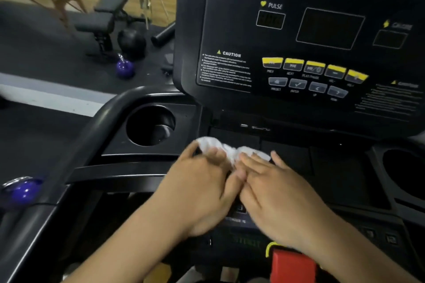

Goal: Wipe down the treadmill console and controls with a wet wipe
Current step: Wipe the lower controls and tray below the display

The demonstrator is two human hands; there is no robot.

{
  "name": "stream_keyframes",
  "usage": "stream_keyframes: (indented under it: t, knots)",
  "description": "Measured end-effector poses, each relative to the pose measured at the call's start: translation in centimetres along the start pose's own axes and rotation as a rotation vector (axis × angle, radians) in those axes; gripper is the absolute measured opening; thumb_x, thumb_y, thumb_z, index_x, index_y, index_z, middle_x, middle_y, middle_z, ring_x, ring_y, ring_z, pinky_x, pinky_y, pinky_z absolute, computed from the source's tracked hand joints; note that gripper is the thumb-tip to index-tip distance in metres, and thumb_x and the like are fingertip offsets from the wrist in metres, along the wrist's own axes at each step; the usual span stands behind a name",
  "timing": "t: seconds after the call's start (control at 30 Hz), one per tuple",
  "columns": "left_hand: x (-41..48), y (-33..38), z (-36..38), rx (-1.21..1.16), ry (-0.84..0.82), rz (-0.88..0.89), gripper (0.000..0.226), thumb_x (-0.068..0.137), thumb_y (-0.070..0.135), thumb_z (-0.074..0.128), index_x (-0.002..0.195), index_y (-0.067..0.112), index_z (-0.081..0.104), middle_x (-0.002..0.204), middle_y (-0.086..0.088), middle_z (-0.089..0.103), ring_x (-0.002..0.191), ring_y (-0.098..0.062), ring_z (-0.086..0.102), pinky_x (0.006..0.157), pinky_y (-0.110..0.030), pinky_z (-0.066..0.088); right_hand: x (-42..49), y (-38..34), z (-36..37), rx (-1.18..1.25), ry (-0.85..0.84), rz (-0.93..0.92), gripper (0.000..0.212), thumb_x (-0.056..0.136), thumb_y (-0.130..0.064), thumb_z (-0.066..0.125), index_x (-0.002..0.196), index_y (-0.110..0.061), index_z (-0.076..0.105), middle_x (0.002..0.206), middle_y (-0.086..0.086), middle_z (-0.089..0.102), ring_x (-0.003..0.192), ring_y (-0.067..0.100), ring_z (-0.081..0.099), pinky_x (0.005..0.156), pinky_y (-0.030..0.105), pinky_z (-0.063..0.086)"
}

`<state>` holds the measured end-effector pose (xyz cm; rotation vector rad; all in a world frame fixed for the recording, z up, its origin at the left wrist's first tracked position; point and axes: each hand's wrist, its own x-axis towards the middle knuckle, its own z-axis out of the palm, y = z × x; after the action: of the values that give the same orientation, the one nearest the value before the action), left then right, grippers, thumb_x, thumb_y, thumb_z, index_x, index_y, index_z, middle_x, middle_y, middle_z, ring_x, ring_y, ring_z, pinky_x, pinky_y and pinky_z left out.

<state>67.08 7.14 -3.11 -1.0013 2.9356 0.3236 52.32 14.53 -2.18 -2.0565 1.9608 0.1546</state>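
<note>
Bare left hand (202, 188), right hand (280, 190) — bare forearms (138, 239)

fingers (253, 162) hide part of the wet wipe (208, 142), and the caution text (226, 73) is blurred past reading.

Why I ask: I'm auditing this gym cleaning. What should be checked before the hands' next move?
1. Wet wipe in hand: ok. The left hand pinches it and the right hand lays straight fingers on it.
2. Wipe on the treadmill: ok, it lies on the lower console panel.
3. Wipe spread flat: not ok, it is bunched.
4. Button rows already wiped: cannot tell.
5. Fingers clear of the red stop button: ok, it is down by the right wrist.
</note>
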Motion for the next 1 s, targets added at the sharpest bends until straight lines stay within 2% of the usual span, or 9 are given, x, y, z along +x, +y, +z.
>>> stream_keyframes:
  t: [0.1, 0.27, 0.37, 0.43, 0.57, 0.67, 0.77, 0.87, 1.0]
  knots:
    - [-1.4, 0.3, -0.1, -0.067, -0.031, 0.006, 0.069, 0.094, 0.055, -0.004, 0.138, 0.033, 0.044, 0.139, 0.012, 0.052, 0.138, -0.001, 0.032, 0.121, -0.038, 0.004, -0.8, -0.9, -0.4, 0.041, -0.061, -0.004, 0.075, 0.085, -0.042, -0.001, 0.155, -0.02, 0.016, 0.162, -0.006, 0.016, 0.147, 0.005, 0.007, 0.121, 0.035, -0.005]
    - [2.2, -1.9, 0.6, 0.02, -0.015, -0.075, 0.086, 0.084, 0.058, -0.015, 0.154, 0.025, 0.024, 0.159, 0.006, 0.029, 0.149, -0.007, 0.009, 0.122, -0.046, 0.0, 3.3, 0.4, -0.2, 0.028, 0.029, 0.064, 0.059, 0.099, -0.036, 0.013, 0.156, -0.021, 0.006, 0.163, -0.007, 0.0, 0.148, 0.005, -0.002, 0.121, 0.047, -0.002]
    - [1.0, -0.8, 0.2, 0.015, -0.014, -0.015, 0.078, 0.089, 0.056, -0.009, 0.141, 0.031, 0.044, 0.143, 0.007, 0.051, 0.138, -0.008, 0.035, 0.121, -0.044, 0.007, 1.6, 0.3, 0.1, -0.056, 0.022, 0.074, 0.082, 0.079, -0.043, -0.01, 0.155, -0.021, 0.01, 0.163, -0.007, 0.003, 0.148, 0.007, 0.0, 0.12, 0.048, 0.002]
    - [-1.1, 0.6, -0.3, -0.023, -0.028, 0.026, 0.07, 0.092, 0.056, -0.004, 0.132, 0.033, 0.048, 0.13, 0.01, 0.057, 0.127, -0.006, 0.045, 0.121, -0.042, 0.006, -0.6, -0.8, 0.3, -0.015, -0.011, 0.058, 0.088, 0.073, -0.044, -0.01, 0.155, -0.02, 0.013, 0.163, -0.004, 0.009, 0.149, 0.009, 0.005, 0.121, 0.042, 0.0]
    - [-0.4, -0.3, -0.4, -0.024, -0.031, -0.017, 0.079, 0.088, 0.056, -0.01, 0.137, 0.033, 0.048, 0.141, 0.01, 0.052, 0.136, -0.005, 0.039, 0.121, -0.045, -0.003, 0.1, -1.3, -0.2, 0.06, 0.031, 0.03, 0.075, 0.085, -0.04, 0.005, 0.151, -0.013, 0.027, 0.16, 0.003, 0.023, 0.147, 0.014, 0.016, 0.121, 0.034, 0.006]
    - [2.0, -1.3, 0.1, 0.048, -0.008, -0.06, 0.088, 0.083, 0.057, -0.015, 0.147, 0.028, 0.037, 0.155, 0.004, 0.038, 0.147, -0.008, 0.021, 0.119, -0.049, -0.004, 2.8, 0.2, -0.1, 0.094, 0.079, 0.073, 0.055, 0.099, -0.03, 0.022, 0.153, -0.019, 0.019, 0.163, -0.004, 0.011, 0.148, 0.01, 0.007, 0.121, 0.034, 0.008]
    - [1.1, -0.5, -0.2, 0.007, -0.007, -0.004, 0.077, 0.09, 0.056, -0.008, 0.129, 0.032, 0.054, 0.136, 0.007, 0.057, 0.133, -0.007, 0.042, 0.121, -0.047, 0.003, 1.7, 0.8, 0.1, 0.013, 0.074, 0.099, 0.06, 0.096, -0.037, 0.012, 0.151, -0.02, 0.027, 0.161, -0.003, 0.02, 0.147, 0.01, 0.014, 0.121, 0.035, 0.006]
    - [-1.5, 0.4, -0.8, -0.051, -0.026, 0.039, 0.066, 0.093, 0.055, -0.002, 0.12, 0.035, 0.055, 0.124, 0.014, 0.061, 0.123, -0.002, 0.048, 0.121, -0.042, 0.001, -1.5, -1.0, 0.3, 0.051, 0.051, 0.073, 0.075, 0.085, -0.046, 0.003, 0.149, -0.021, 0.034, 0.158, -0.005, 0.028, 0.145, 0.007, 0.02, 0.119, 0.028, 0.003]
    - [-0.3, -1.2, -0.1, 0.016, -0.01, -0.024, 0.075, 0.089, 0.055, -0.004, 0.135, 0.031, 0.05, 0.142, 0.01, 0.052, 0.136, -0.006, 0.041, 0.121, -0.05, 0.001, 0.8, -0.7, 0.6, 0.106, 0.043, 0.036, 0.074, 0.085, -0.045, 0.004, 0.151, -0.022, 0.027, 0.161, -0.006, 0.017, 0.147, 0.006, 0.01, 0.122, 0.037, 0.004]
